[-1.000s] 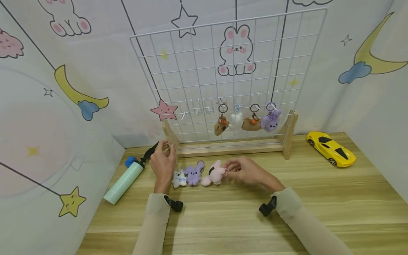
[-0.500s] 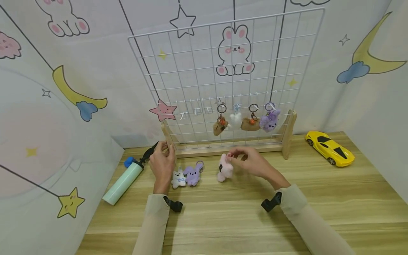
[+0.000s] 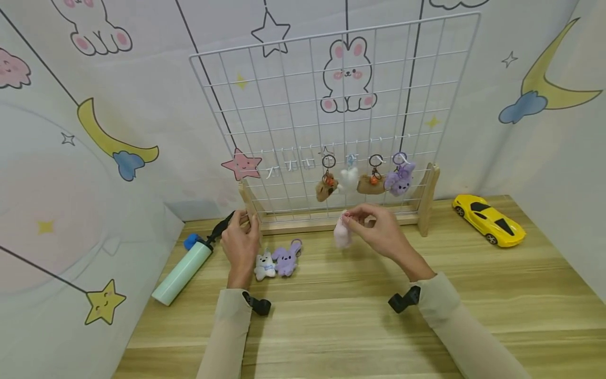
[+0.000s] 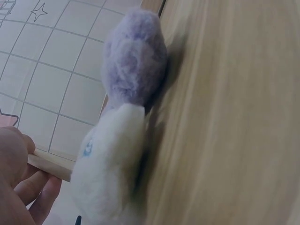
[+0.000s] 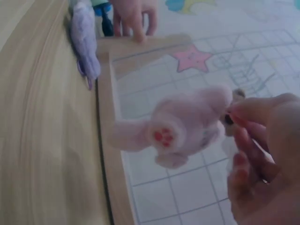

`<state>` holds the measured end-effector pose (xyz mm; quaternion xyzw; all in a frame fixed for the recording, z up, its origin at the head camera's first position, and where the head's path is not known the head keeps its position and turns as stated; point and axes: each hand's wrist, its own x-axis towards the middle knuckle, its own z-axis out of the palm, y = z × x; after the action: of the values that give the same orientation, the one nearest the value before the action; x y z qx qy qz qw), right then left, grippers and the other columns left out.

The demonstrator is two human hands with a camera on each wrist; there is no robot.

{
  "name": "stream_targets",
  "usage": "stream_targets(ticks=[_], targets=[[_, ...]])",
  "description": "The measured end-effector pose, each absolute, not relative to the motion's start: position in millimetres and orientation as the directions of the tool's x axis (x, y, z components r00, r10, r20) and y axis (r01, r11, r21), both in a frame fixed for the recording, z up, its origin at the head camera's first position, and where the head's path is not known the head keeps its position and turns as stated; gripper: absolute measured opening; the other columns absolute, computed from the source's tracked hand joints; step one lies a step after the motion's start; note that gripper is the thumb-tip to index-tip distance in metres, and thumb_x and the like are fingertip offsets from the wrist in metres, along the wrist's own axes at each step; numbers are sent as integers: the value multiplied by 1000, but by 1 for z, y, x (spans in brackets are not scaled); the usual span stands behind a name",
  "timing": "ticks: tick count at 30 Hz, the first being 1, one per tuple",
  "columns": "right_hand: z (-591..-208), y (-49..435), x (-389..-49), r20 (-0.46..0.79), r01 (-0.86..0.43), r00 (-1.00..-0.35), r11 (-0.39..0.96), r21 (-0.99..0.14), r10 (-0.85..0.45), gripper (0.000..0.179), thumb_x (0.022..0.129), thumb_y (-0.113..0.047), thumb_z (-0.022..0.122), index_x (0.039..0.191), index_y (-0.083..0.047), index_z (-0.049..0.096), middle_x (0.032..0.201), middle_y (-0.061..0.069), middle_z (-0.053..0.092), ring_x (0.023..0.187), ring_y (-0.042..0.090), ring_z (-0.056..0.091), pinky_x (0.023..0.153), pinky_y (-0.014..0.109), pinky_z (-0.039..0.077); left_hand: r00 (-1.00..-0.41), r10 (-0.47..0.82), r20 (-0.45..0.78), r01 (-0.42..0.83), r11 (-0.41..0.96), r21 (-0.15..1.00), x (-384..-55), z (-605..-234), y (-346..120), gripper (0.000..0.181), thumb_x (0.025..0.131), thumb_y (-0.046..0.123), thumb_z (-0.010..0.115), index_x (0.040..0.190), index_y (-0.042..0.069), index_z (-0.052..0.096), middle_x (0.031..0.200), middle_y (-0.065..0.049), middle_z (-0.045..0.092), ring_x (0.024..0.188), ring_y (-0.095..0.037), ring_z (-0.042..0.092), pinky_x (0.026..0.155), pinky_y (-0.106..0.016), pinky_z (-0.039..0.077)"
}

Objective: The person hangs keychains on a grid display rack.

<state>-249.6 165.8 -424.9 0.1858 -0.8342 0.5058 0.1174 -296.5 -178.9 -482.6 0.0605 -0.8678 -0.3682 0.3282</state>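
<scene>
My right hand (image 3: 381,230) pinches a pink plush keychain (image 3: 342,235) near its top and holds it above the table, before the rack's base. In the right wrist view the pink plush (image 5: 187,122) dangles from thumb and fingertips, a red paw print showing. My left hand (image 3: 240,243) grips the left wooden post (image 3: 248,199) of a white wire grid rack (image 3: 303,113); the left wrist view shows thumb and fingers on either side of the wood (image 4: 50,165). Near that hand a white plush keychain (image 3: 265,265) and a purple plush keychain (image 3: 286,260) lie on the table.
Several bare white hooks (image 3: 291,165) sit left on the grid. Right of them hang a brown plush (image 3: 325,189), a white plush (image 3: 349,180), another brown plush (image 3: 371,185) and a purple plush (image 3: 400,181). A mint pump (image 3: 183,273) lies left, a yellow toy car (image 3: 488,221) right.
My right hand has lifted the pink plush keychain off the table and carried it toward the rack, slightly rightward; it now hangs upright. The left hand keeps its place on the post.
</scene>
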Motion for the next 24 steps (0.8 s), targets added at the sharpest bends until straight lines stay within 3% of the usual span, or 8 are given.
stream_targets(ticks=[2, 6, 8, 12, 16, 21, 24], targets=[[-423, 165, -249, 443, -477, -877, 462, -748, -188, 11, 100, -26, 81, 102, -16, 82, 112, 2, 76, 100, 18, 68, 86, 36, 55, -778, -347, 524, 137, 720, 680, -296, -483, -179, 31, 107, 32, 71, 127, 9, 75, 119, -17, 82, 96, -32, 84, 96, -59, 60], [-421, 165, -248, 443, -499, -866, 423, -756, -230, 8, 101, -24, 79, 98, -18, 75, 142, 4, 72, 139, 31, 62, 108, 57, 52, -772, -344, 534, 148, 720, 678, -296, -483, -179, 31, 107, 31, 72, 127, 8, 75, 119, -18, 82, 95, -33, 84, 95, -60, 60], [-420, 164, -247, 408, -476, -879, 388, -790, -248, 8, 102, -25, 77, 98, -19, 73, 146, 2, 72, 145, 33, 60, 113, 64, 49, -770, -343, 538, 151, 721, 677, -297, -483, -179, 30, 106, 31, 72, 126, 8, 75, 119, -18, 82, 94, -33, 84, 95, -60, 60], [-421, 163, -246, 368, -451, -883, 313, -836, -289, 9, 106, -24, 73, 106, -16, 74, 134, 4, 78, 130, 31, 71, 109, 61, 54, -774, -339, 535, 147, 726, 672, -297, -484, -179, 31, 107, 32, 72, 126, 9, 75, 119, -17, 82, 94, -32, 84, 95, -59, 60], [-419, 162, -245, 364, -448, -880, 281, -849, -304, 12, 107, -23, 72, 112, -13, 76, 126, 6, 81, 112, 27, 78, 93, 40, 65, -777, -331, 536, 147, 732, 666, -297, -484, -180, 31, 107, 33, 71, 126, 8, 75, 118, -18, 82, 93, -32, 84, 94, -59, 61], [-416, 160, -243, 349, -416, -905, 341, -843, -242, 15, 105, -28, 74, 112, -15, 78, 117, 4, 81, 104, 19, 76, 84, 27, 63, -782, -330, 529, 138, 736, 663, -296, -484, -180, 32, 108, 33, 70, 127, 8, 74, 118, -18, 82, 93, -32, 84, 92, -58, 62], [-413, 159, -241, 398, -447, -894, 418, -791, -203, 12, 103, -28, 76, 107, -17, 79, 105, 1, 80, 85, 15, 70, 73, 25, 58, -782, -330, 528, 137, 736, 663, -296, -484, -180, 32, 107, 33, 71, 127, 7, 74, 118, -17, 82, 93, -32, 84, 91, -58, 62]])
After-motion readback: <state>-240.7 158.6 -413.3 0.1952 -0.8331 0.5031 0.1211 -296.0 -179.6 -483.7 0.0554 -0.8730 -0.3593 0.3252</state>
